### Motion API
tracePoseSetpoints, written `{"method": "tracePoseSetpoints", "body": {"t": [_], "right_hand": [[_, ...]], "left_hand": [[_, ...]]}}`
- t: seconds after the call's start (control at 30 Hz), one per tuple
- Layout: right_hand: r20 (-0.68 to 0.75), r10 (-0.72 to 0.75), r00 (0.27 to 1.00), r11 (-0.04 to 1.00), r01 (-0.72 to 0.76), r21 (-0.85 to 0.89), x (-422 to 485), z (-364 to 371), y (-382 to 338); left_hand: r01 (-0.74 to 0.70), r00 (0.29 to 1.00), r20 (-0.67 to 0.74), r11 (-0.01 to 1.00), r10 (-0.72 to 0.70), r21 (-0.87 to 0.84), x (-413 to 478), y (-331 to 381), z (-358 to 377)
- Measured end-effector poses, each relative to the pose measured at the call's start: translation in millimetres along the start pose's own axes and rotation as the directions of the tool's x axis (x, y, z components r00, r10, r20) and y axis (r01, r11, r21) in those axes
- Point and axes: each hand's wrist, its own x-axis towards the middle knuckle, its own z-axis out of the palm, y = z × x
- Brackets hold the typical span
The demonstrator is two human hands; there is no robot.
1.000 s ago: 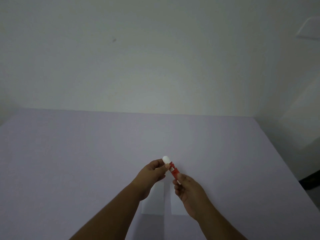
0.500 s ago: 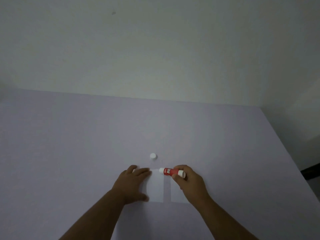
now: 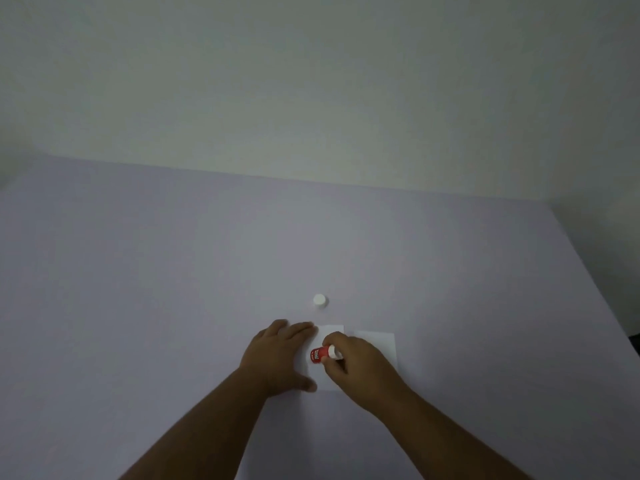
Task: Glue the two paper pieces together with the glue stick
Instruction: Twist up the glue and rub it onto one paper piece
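Observation:
Two white paper pieces lie side by side on the lilac table. My left hand (image 3: 280, 355) rests flat with fingers spread on the left edge of the left paper (image 3: 329, 332). My right hand (image 3: 356, 367) grips a red glue stick (image 3: 320, 355), held low over the left paper with its tip pointing left and down; whether the tip touches the sheet I cannot tell. The right paper (image 3: 381, 344) shows beyond my right hand, partly hidden by it. The glue stick's white cap (image 3: 319, 300) stands alone on the table just beyond the papers.
The lilac table (image 3: 173, 289) stretches wide to the left and far side. Its right edge (image 3: 595, 268) runs diagonally, with dark floor past it. A pale wall rises behind the table.
The cap came off and now stands on the table. My left hand dropped flat onto the left paper. My right hand brought the glue stick down and toward me over that paper.

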Motion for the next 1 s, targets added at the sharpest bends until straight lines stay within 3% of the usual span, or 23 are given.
{"method": "tracePoseSetpoints", "body": {"t": [0.3, 0.53, 0.63, 0.8, 1.0], "right_hand": [[-0.111, 0.025, 0.994, 0.992, -0.038, -0.122, 27, -18, -2], [0.051, -0.032, 0.998, 0.989, 0.039, -0.142, 0, -5, -7], [0.013, -0.064, 0.998, 0.980, 0.066, -0.186, 7, -9, -7], [-0.094, 0.000, 0.996, 0.977, -0.020, -0.211, 34, -28, -4], [0.027, -0.052, 0.998, 0.973, 0.057, -0.222, 9, -10, -7]], "left_hand": [[0.016, 1.000, 0.014, 1.000, -0.016, -0.027, 3, -3, 1], [0.012, 1.000, 0.015, 0.999, -0.011, -0.045, 0, 1, -3], [0.012, 1.000, 0.025, 0.999, -0.010, -0.052, 0, 2, -5], [0.017, 0.999, 0.038, 0.999, -0.015, -0.036, 1, 4, -5], [0.014, 1.000, 0.024, 0.999, -0.013, -0.046, 1, 2, -3]]}}
